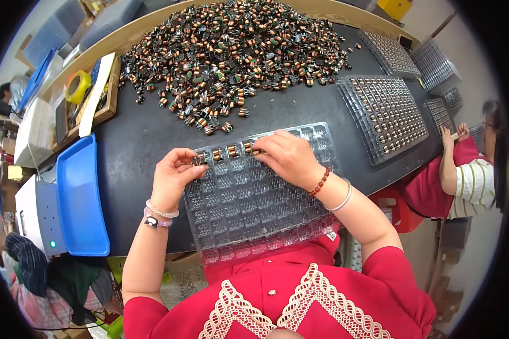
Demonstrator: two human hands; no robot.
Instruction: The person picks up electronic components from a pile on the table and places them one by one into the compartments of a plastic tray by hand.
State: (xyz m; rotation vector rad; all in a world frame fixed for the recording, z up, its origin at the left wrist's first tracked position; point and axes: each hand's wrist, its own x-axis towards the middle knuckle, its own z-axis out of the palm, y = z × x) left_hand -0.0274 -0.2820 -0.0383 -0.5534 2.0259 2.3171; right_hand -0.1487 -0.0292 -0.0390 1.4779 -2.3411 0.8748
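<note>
- Pinching a coil (200, 159) at the far-left corner of the tray (240, 206) with the left hand (171, 175), thumb against fingers, apparently to control its angle.
- Touching another coil (247, 148) in the far row with the right hand (288, 158); whether clamped on it, cannot tell.
- Working with tray flat on table (138, 192), heap (237, 51) beyond, likely for short reaches.

Red short-sleeved top (249, 282), cream lace trim (345, 311), pale beaded bracelets (163, 211), dark-and-white charm (151, 221) behind left grip (172, 172), reddish beads (322, 182), silvery bangle (345, 196) behind right grip (291, 158)
</note>
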